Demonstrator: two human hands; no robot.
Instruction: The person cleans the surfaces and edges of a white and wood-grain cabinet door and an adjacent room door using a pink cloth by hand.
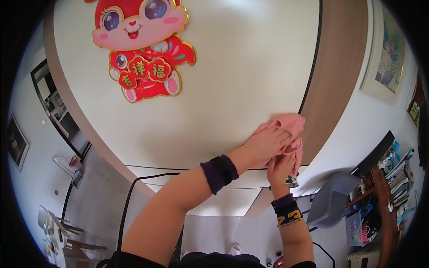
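A crumpled pink cloth (pixel 292 123) lies against the lower right corner of a cream door-like panel (pixel 214 102), beside its dark edge strip. My left hand (pixel 267 142) reaches across from the left, its fingers bent over the cloth. Just below it, my right hand (pixel 281 169) grips the cloth's lower folds, fingers pointing up. The two hands nearly touch. A small metal fitting (pixel 292 182), partly hidden, shows beside my right wrist. Both wrists wear dark bands.
A red cartoon decoration (pixel 145 67) sits on the panel's upper left. To the right stand a grey chair (pixel 331 201) and a wooden desk (pixel 383 210) with a monitor and books. A dining table (pixel 56 232) is at lower left. A black cable (pixel 126 210) loops beside my left arm.
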